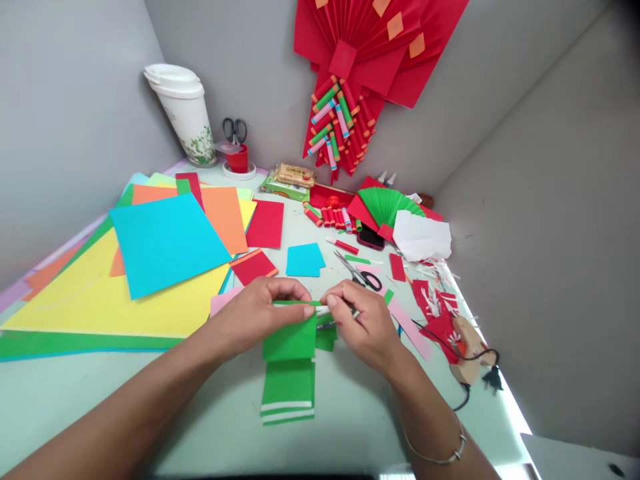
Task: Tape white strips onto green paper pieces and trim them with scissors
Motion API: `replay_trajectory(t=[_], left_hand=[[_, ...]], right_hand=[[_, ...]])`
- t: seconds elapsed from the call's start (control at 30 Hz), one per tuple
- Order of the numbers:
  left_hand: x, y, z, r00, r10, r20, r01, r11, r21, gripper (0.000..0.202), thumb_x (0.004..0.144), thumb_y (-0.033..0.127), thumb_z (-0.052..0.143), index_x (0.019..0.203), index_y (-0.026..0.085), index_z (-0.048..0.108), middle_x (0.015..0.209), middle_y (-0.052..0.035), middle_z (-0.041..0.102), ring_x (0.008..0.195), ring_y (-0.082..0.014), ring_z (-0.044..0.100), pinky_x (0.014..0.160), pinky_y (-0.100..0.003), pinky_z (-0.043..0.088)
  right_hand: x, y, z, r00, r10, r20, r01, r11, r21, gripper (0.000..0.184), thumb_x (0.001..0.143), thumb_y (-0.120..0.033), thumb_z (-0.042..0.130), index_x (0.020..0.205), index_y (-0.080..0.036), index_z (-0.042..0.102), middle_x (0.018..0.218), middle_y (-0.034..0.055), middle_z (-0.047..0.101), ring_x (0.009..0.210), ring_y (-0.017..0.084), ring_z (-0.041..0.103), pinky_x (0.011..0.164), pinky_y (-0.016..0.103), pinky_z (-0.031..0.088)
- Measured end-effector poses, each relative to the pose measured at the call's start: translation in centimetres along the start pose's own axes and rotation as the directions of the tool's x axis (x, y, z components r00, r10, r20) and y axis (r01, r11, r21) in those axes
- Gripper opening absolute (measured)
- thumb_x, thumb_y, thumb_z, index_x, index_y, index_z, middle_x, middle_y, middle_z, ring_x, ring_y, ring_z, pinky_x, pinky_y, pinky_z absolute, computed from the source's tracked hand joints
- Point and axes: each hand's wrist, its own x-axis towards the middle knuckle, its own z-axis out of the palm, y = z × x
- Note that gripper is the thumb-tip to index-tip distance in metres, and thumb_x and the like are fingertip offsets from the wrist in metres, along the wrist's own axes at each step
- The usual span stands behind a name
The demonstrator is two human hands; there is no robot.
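Observation:
My left hand (263, 310) and my right hand (363, 327) meet over the pale table (210, 427). Both pinch the top edge of a green paper strip (290, 367) that is curled around a thin white stick (323, 310). The strip runs toward me and ends in white stripes. Each hand's fingers are closed on the rolled edge. A small green scrap (326, 339) lies under my right fingers.
Large coloured sheets (165, 243) are stacked at the left. Scissors (360, 272), a glue stick (344, 245), a phone (371, 237), small paper rolls (335, 217) and red scraps (435, 313) lie behind and right. A glue gun (467, 347) with cord sits at the right edge. A lidded cup (187, 117) stands in the corner.

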Motion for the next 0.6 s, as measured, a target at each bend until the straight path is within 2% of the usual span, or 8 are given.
replay_trajectory(t=[0.13, 0.23, 0.43, 0.5, 0.6], left_hand=[[-0.1, 0.1, 0.2, 0.998, -0.04, 0.043, 0.045, 0.993, -0.108, 0.017, 0.071, 0.039, 0.076, 0.067, 0.024, 0.071, 0.108, -0.0025, 0.074, 0.103, -0.0273, 0.066, 0.088, -0.034, 0.047], [-0.2, 0.0, 0.2, 0.994, -0.087, 0.07, 0.1, 0.97, -0.22, 0.018, 0.072, 0.039, 0.077, 0.068, 0.023, 0.069, 0.119, -0.0029, 0.072, 0.105, -0.0272, 0.065, 0.087, -0.035, 0.048], [-0.2, -0.1, 0.2, 0.977, -0.135, 0.166, 0.196, 0.876, -0.441, 0.019, 0.07, 0.035, 0.08, 0.072, 0.02, 0.068, 0.099, -0.0064, 0.075, 0.093, -0.0262, 0.068, 0.082, -0.036, 0.05], [-0.2, 0.1, 0.4, 0.976, -0.144, 0.161, 0.206, 0.851, -0.483, 0.021, 0.069, 0.033, 0.082, 0.072, 0.019, 0.067, 0.094, -0.0074, 0.075, 0.089, -0.0255, 0.069, 0.08, -0.035, 0.05], [-0.1, 0.0, 0.4, 0.978, -0.175, 0.115, 0.21, 0.834, -0.511, 0.023, 0.069, 0.034, 0.083, 0.074, 0.018, 0.067, 0.085, -0.007, 0.075, 0.076, -0.0205, 0.068, 0.069, -0.029, 0.049]], right_hand=[[-0.1, 0.3, 0.0, 0.998, 0.053, -0.043, -0.053, 0.999, 0.008, 0.019, 0.097, -0.022, 0.049, 0.085, -0.019, 0.063, 0.076, 0.0003, 0.063, 0.07, 0.014, 0.058, 0.065, 0.027, 0.043], [-0.1, 0.6, 0.1, 0.996, 0.059, -0.065, -0.057, 0.998, 0.031, 0.013, 0.096, -0.024, 0.053, 0.092, -0.02, 0.064, 0.079, 0.0, 0.065, 0.069, 0.013, 0.059, 0.062, 0.025, 0.045], [0.1, 0.7, 0.8, 0.986, 0.024, -0.166, -0.018, 0.999, 0.039, 0.009, 0.094, -0.024, 0.055, 0.097, -0.023, 0.063, 0.089, 0.0021, 0.065, 0.079, 0.015, 0.063, 0.066, 0.026, 0.05], [0.2, 0.7, 0.6, 0.983, 0.006, -0.182, -0.005, 1.0, 0.007, 0.009, 0.094, -0.026, 0.055, 0.096, -0.023, 0.064, 0.09, 0.0024, 0.065, 0.083, 0.016, 0.064, 0.07, 0.028, 0.052], [0.6, 1.6, -0.5, 0.977, 0.015, -0.213, -0.035, 0.995, -0.09, 0.015, 0.097, -0.029, 0.051, 0.102, -0.024, 0.064, 0.099, 0.0049, 0.066, 0.095, 0.019, 0.064, 0.082, 0.033, 0.052]])
